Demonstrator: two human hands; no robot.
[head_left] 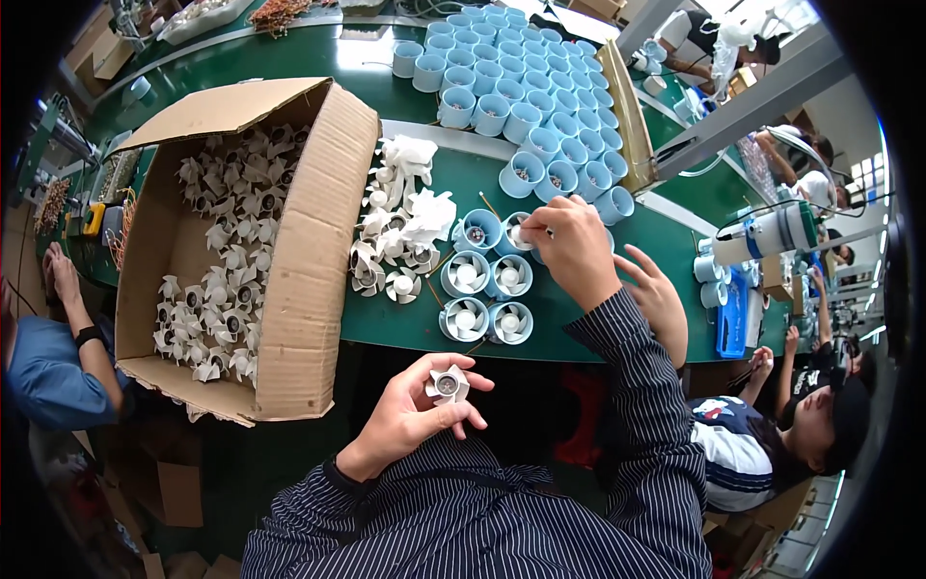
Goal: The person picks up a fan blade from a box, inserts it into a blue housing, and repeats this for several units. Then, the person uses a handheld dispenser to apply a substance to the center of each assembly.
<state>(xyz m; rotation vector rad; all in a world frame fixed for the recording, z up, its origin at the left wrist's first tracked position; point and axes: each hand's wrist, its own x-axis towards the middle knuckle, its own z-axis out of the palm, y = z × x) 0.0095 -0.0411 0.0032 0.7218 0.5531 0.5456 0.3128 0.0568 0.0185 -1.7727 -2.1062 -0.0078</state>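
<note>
My left hand holds a small white fan wheel between thumb and fingers, its round hub opening facing up. My right hand reaches over a light-blue cup-shaped housing, its bent fingers closed at a white fan wheel in the mouth; the fingers partly hide it. Close by stand several blue housings with white fan wheels inside, such as a front one. Left of these, another blue housing shows a metal part inside and no fan wheel.
A cardboard box of loose fan wheels stands at left. More fan wheels and crumpled white material lie beside it. Rows of blue housings fill the far green table. A co-worker's hand is next to my right forearm.
</note>
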